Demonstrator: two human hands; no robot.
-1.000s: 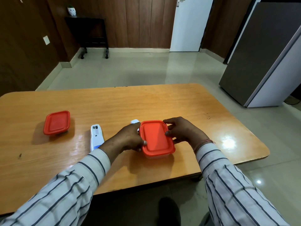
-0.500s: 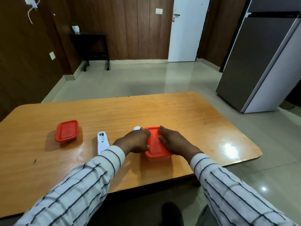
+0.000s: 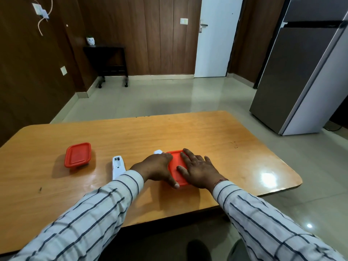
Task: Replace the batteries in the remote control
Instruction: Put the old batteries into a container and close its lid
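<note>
The remote [image 3: 118, 166] is lying back-up on the table [image 3: 207, 132], just left of the left hand [image 3: 156, 167] and apart from it. Its battery bay is showing open at the far end; whether cells are sitting in it cannot be told. A small white piece [image 3: 158, 152], possibly the bay cover, is peeking out beyond the left hand's knuckles.

Neither hand is being used on the remote. A red-lidded box [image 3: 176, 162] is being held between them: the left hand is being wrapped around its left side, thumb laid along the near edge, while the right hand [image 3: 197, 169] is being pressed flat on the lid with fingers spread. Nothing is being pinched; the lid seems to be getting pushed down or steadied. A second box [image 3: 78, 155] is standing closed well to the left.

The contents of both boxes are being hidden by the opaque lids, so which one is holding fresh cells and which spent ones cannot be told.

The remote is being judged light, stiff and smooth, so it is likely to slide on the glossy tabletop. It is best taken by its long side edges, around the middle, leaving the bay clear. The thin cover and its clip are being judged the fragile parts. Loose cells are likely to roll.
</note>
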